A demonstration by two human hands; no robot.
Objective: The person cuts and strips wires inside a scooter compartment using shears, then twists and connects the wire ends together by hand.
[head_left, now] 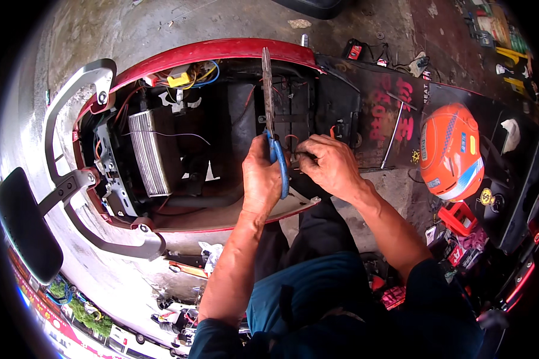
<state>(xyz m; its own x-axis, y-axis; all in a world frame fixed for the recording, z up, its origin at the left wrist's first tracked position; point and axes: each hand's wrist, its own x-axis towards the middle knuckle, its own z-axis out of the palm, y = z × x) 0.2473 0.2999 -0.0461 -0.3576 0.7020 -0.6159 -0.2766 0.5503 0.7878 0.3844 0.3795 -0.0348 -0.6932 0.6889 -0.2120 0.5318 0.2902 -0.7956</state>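
My left hand (262, 179) is closed around the blue handles of a pair of scissors (268, 96). Their long, worn blades point away from me, over the open body of a red scooter (221, 49). Close by on the right, the fingers of my right hand (332, 164) are pinched together; what they hold is too small and dark to make out. A short orange wire end (333, 130) shows just beyond that hand. Inside the scooter body, a silver finned box (151, 152) sits to the left, with a thin loose wire lying across it.
A yellow connector (178, 78) and coloured wires lie along the far rim. At left, a grey grab rail (57, 119) carries a black backrest pad (29, 224). On the right are a T-handle wrench (393, 133) and an orange helmet (452, 152). A red-and-black device (354, 51) rests on the floor.
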